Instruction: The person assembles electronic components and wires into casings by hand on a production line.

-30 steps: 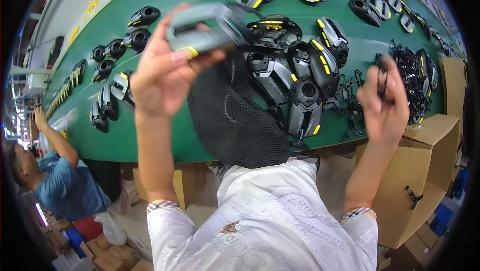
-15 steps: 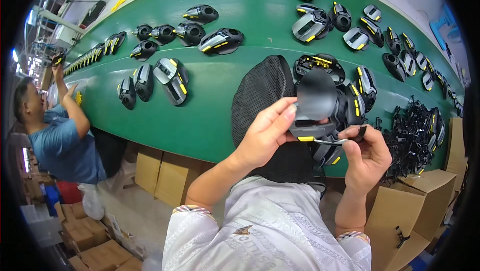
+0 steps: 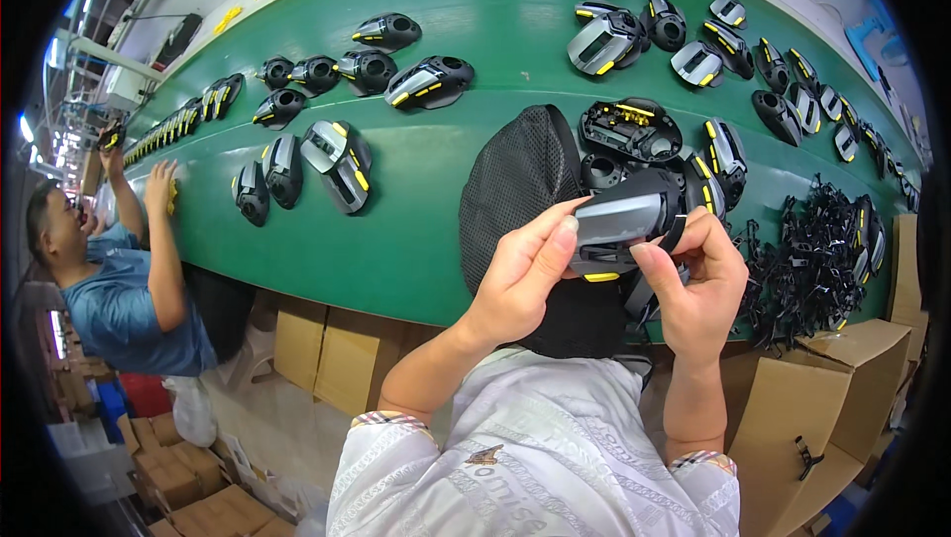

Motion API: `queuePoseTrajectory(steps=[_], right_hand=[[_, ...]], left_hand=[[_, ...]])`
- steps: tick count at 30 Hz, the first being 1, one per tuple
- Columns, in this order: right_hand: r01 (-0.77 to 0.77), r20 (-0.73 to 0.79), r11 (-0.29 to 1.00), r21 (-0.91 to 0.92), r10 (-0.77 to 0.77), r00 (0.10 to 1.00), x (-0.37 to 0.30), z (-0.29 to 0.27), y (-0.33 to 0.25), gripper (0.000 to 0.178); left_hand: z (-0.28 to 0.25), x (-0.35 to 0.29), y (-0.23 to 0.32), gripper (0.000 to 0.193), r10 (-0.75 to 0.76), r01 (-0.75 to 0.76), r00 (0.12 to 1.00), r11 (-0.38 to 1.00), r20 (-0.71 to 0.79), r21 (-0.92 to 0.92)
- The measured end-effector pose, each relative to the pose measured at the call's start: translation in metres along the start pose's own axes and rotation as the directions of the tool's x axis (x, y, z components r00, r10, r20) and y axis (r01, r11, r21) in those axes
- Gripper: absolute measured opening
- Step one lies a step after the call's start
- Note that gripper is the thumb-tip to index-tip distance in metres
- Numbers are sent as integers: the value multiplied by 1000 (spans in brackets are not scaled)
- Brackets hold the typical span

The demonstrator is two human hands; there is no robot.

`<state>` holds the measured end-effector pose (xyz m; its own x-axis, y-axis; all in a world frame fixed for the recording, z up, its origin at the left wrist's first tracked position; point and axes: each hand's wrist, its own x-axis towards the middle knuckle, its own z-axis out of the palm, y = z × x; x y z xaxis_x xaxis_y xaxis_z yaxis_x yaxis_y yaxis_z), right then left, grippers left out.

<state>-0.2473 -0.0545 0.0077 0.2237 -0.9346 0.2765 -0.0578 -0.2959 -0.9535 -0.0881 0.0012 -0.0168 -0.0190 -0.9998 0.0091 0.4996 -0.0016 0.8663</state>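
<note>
My left hand (image 3: 523,269) and my right hand (image 3: 698,284) both hold a grey and black plastic shell (image 3: 626,224) with a yellow tab, close in front of me over the near edge of the green belt (image 3: 466,52). My left fingers press its left end. My right fingers pinch its right side, where a thin black strip shows. A black mesh piece (image 3: 517,180) lies under and behind my left hand. An open black housing with yellow trim (image 3: 632,129) rests just beyond the shell.
Many black, grey and yellow shells (image 3: 337,153) lie scattered over the belt. A tangle of small black parts (image 3: 822,255) sits at the right. Cardboard boxes (image 3: 842,408) stand below the belt. A person in a blue shirt (image 3: 119,289) works at the left.
A second ago my left hand held the shell high and my right hand was out at the black parts. Both hands have come together on the shell, which now faces me more closely.
</note>
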Motion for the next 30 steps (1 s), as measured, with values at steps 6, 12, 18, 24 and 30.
queuePoseTrajectory(steps=[6,12,18,24,30], right_hand=[[256,43,927,-275,-254,966,1,2,-2,33],[127,68,981,-148,-118,991,-1,-16,-8,24],[241,112,925,-293,-218,970,-1,-24,-10,28],[278,119,928,-248,-256,959,-1,-28,-14,29],[329,117,879,-345,-308,944,5,-29,-19,27]], left_hand=[[11,-1,-1,48,171,-162,984,975,-42,154],[13,3,-6,39,383,-317,922,826,-51,467],[19,-1,-2,40,516,-413,856,643,34,645],[23,3,-1,38,587,-520,806,644,73,562],[25,3,5,41,456,-430,886,735,87,524]])
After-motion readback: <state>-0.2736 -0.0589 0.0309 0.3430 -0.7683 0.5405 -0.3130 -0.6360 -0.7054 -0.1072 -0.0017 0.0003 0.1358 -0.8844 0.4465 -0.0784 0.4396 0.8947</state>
